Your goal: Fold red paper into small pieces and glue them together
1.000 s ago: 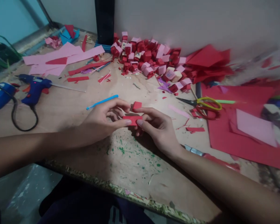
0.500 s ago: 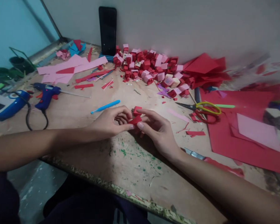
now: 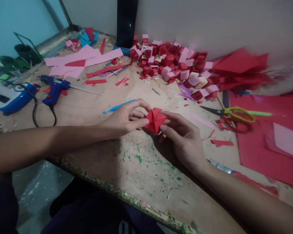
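Observation:
Between my two hands, just above the wooden table, is a small folded red paper piece with creased triangular flaps facing up. My left hand pinches its left edge between thumb and fingers. On the opposite edge, the thumb and fingertips of my right hand close on the same paper. Its underside is hidden. A blue pen-like tool lies partly behind my left hand.
A pile of small red and pink folded paper boxes lies at the back. Yellow-and-red-handled scissors, a cutter and red sheets lie right. A blue glue gun, pink strips and an upright phone are left and back.
The red paper has been turned and spread, so its flat creased face now shows instead of a folded edge. The camera view has shifted, moving the scene rightward.

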Available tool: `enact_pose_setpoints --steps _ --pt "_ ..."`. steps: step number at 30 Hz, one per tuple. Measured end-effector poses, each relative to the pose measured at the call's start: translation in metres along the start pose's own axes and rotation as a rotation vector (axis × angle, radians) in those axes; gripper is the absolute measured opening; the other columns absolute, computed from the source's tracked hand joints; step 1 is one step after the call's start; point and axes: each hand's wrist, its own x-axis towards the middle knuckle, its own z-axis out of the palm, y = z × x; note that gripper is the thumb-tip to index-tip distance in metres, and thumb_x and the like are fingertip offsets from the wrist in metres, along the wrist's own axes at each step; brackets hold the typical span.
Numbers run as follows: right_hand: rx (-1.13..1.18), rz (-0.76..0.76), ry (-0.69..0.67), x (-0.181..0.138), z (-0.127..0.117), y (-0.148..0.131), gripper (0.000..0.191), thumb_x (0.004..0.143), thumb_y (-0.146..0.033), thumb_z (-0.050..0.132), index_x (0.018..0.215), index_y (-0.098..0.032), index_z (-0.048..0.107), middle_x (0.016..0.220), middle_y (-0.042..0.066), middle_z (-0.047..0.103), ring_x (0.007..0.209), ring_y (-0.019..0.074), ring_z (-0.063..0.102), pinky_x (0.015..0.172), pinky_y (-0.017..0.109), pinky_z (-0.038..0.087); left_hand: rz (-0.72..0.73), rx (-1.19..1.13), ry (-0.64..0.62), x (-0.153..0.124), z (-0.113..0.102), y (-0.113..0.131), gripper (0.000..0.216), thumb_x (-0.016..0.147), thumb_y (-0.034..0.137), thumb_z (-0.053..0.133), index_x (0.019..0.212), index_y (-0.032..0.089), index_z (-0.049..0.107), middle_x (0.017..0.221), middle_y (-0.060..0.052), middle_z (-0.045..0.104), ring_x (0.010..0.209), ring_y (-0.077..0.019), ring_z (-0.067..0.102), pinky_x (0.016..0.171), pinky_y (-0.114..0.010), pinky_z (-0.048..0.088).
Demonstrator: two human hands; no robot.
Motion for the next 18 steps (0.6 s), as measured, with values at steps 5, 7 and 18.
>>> enact_pose_setpoints --steps 5,7,18 --pt "0.028 -0.015 0.047 0.0006 0.0006 -0.0007 0.028 0.086 -0.020 0.075 0.114 -0.024 0.075 0.085 0.000 0.071 0.062 0.0122 0.063 0.057 0.027 0.055 -0.003 -0.019 -0.019 0.0034 0.0007 -0.0033 0.016 0.090 0.020 0.068 0.104 0.015 0.063 0.080 -0.003 0.075 0.079 -0.0153 0.075 0.073 -0.026 0.059" --pt "0.021 -0.015 0.044 0.0001 0.0009 -0.0018 0.028 0.087 -0.022 0.076 0.114 -0.024 0.074 0.086 0.001 0.072 0.063 0.0127 0.064 0.057 0.027 0.056 -0.006 -0.016 -0.023 0.0039 0.0013 -0.0043 0.010 0.090 0.020 0.067 0.097 0.015 0.062 0.080 -0.004 0.075 0.078 -0.0155 0.075 0.073 -0.026 0.059" --pt "-0.071 0.008 0.000 -0.0013 0.0031 -0.0061 0.017 0.085 -0.029 0.079 0.097 -0.019 0.073 0.079 0.000 0.071 0.058 0.0116 0.059 0.056 0.026 0.052 0.013 0.154 0.014 -0.0045 0.0036 -0.0052 0.018 0.088 0.028 0.073 0.100 0.019 0.063 0.070 0.001 0.068 0.066 -0.0136 0.069 0.060 -0.023 0.053"
